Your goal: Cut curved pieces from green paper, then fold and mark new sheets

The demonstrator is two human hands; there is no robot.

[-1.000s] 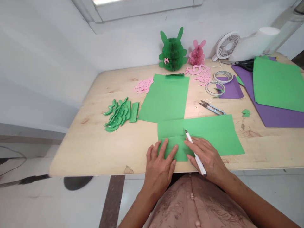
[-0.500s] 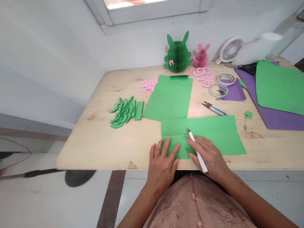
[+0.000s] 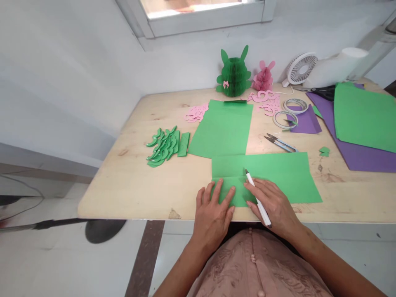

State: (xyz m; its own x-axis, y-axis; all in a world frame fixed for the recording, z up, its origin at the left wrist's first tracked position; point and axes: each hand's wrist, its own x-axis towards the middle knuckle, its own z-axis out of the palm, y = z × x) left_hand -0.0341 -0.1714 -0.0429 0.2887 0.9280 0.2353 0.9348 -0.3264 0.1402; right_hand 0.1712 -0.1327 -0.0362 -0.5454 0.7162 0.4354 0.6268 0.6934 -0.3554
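A creased sheet of green paper (image 3: 278, 165) lies along the table's front edge. My left hand (image 3: 214, 206) rests flat on its left part with the fingers spread. In my right hand (image 3: 275, 204) is a white pen (image 3: 261, 208), its dark tip pointing up and away over the middle of the sheet; the hand's side lies on the paper. Behind this sheet, and touching or slightly overlapping it, lies another green sheet (image 3: 224, 128). Thread snips (image 3: 281, 143) with blue handles lie just beyond the front sheet.
Cut green pieces (image 3: 165, 146) are piled left, with pink cutouts (image 3: 196, 113) behind. A green paper bunny (image 3: 234, 76), a pink one (image 3: 263, 78) and a white fan (image 3: 301, 69) stand at the wall. Tape rolls (image 3: 295, 106), black scissors (image 3: 323, 91) and purple sheets (image 3: 355, 159) are right.
The camera view has shifted slightly, so the table appears a little lower and farther right. Both hands, the pen and the paper keep their places relative to one another.
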